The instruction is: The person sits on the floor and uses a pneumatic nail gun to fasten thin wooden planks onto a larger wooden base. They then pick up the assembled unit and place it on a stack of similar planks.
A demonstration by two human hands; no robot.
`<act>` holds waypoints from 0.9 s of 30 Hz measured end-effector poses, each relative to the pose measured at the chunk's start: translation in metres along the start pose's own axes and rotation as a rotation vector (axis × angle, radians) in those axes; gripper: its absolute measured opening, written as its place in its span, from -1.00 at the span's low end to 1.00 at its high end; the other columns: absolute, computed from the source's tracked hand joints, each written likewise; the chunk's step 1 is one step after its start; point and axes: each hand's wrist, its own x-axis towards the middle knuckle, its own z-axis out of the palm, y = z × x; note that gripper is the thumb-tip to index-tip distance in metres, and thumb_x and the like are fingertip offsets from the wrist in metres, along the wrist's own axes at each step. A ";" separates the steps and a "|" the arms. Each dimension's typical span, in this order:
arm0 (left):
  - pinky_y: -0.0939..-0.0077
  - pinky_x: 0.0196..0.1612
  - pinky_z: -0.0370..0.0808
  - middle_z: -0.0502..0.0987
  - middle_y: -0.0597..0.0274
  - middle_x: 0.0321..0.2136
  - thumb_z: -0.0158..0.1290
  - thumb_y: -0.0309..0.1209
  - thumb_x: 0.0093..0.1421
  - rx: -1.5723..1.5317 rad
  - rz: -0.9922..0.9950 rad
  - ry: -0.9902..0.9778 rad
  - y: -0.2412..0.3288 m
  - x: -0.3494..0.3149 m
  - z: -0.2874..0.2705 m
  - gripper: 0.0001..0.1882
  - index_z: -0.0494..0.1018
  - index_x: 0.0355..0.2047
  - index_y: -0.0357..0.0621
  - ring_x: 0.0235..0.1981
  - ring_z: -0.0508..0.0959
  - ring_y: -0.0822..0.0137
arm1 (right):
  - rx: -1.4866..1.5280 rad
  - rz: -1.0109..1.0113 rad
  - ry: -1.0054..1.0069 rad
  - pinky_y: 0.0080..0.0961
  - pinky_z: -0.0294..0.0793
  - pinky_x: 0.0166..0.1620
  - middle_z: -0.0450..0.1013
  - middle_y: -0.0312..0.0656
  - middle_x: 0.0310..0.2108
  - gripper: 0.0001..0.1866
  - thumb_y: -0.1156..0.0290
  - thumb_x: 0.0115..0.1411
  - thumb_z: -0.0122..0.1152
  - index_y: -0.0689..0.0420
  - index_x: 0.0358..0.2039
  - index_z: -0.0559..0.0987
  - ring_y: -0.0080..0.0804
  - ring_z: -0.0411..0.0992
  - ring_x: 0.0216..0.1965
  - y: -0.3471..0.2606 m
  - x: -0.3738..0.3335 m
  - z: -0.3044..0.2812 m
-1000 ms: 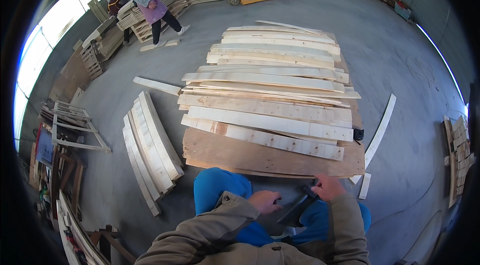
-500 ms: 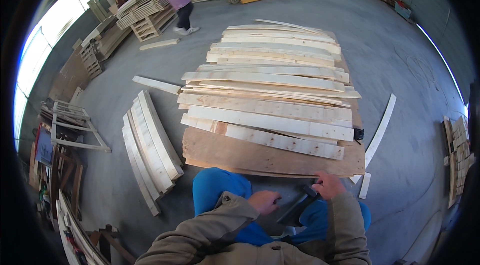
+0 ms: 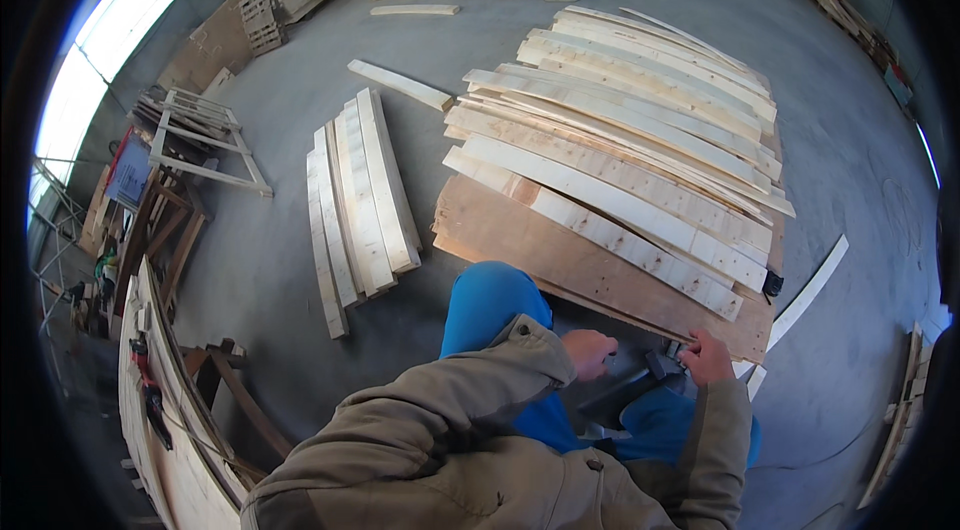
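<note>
While a dark tool (image 3: 655,367) is held closed in the right hand (image 3: 708,358) at the plywood sheet's (image 3: 560,255) 5 o'clock edge, the left hand (image 3: 590,352) is curled beside it — grip unclear. Planks (image 3: 620,130) lie stacked on the sheet — fastening progress can't be judged.

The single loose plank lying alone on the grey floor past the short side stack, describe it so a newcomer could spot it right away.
Start at the big spread of pale wooden planks on the brown plywood sheet. To its left lies a small stack of short planks on the grey concrete floor. Just beyond that stack's far end lies one pale loose plank, flat and slanted, touching no other board.
</note>
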 end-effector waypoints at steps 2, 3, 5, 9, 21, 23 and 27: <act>0.01 0.06 0.61 0.73 -0.01 -0.12 0.34 -0.25 0.24 -0.003 0.002 0.006 0.000 -0.001 -0.001 -0.52 0.59 0.12 -0.17 0.00 0.69 -0.09 | -0.001 -0.010 0.007 -0.21 0.66 -0.06 0.72 0.02 -0.24 -0.42 0.41 0.17 0.49 0.24 0.20 0.60 -0.11 0.70 -0.21 0.000 0.001 0.001; 0.02 0.06 0.61 0.73 -0.01 -0.12 0.34 -0.26 0.24 -0.004 0.001 0.006 0.000 -0.001 -0.001 -0.52 0.59 0.12 -0.17 -0.01 0.69 -0.08 | -0.002 -0.008 0.004 -0.22 0.66 -0.06 0.71 0.02 -0.24 -0.42 0.41 0.17 0.49 0.24 0.21 0.60 -0.12 0.70 -0.21 0.000 0.001 0.001; 0.02 0.05 0.62 0.74 0.00 -0.12 0.33 -0.26 0.24 -0.008 0.001 0.017 0.000 -0.001 0.000 -0.53 0.60 0.12 -0.16 -0.01 0.70 -0.08 | 0.019 0.015 -0.001 -0.24 0.66 -0.07 0.71 0.02 -0.24 -0.43 0.42 0.17 0.48 0.25 0.21 0.59 -0.14 0.70 -0.22 -0.001 0.002 0.001; 0.02 0.03 0.62 0.74 0.01 -0.13 0.33 -0.26 0.25 -0.015 0.017 0.050 -0.004 0.001 0.004 -0.55 0.60 0.10 -0.15 -0.03 0.70 -0.08 | 0.019 -0.012 0.005 -0.27 0.65 -0.11 0.68 0.01 -0.30 -0.42 0.44 0.16 0.46 0.32 0.20 0.57 -0.20 0.67 -0.24 -0.003 0.002 0.001; 0.02 0.03 0.62 0.75 0.03 -0.15 0.33 -0.26 0.24 0.002 0.036 0.068 -0.008 0.006 0.009 -0.56 0.61 0.10 -0.14 -0.04 0.70 -0.07 | 0.042 -0.032 0.019 -0.29 0.64 -0.14 0.67 -0.03 -0.34 -0.44 0.47 0.17 0.43 0.32 0.19 0.57 -0.25 0.66 -0.29 0.002 0.005 0.003; 0.02 0.03 0.62 0.75 0.03 -0.15 0.33 -0.26 0.24 0.004 0.031 0.061 -0.007 0.006 0.009 -0.55 0.61 0.10 -0.14 -0.04 0.70 -0.06 | 0.063 -0.024 0.018 -0.29 0.64 -0.14 0.67 -0.03 -0.34 -0.45 0.47 0.17 0.43 0.31 0.19 0.58 -0.25 0.66 -0.29 0.001 0.005 0.002; 0.02 0.03 0.62 0.75 0.03 -0.15 0.32 -0.24 0.25 0.004 0.027 0.045 -0.006 0.005 0.007 -0.54 0.60 0.11 -0.13 -0.04 0.70 -0.06 | 0.054 -0.026 0.020 -0.29 0.64 -0.15 0.67 -0.03 -0.35 -0.45 0.46 0.16 0.43 0.30 0.18 0.58 -0.25 0.66 -0.30 -0.001 0.004 0.002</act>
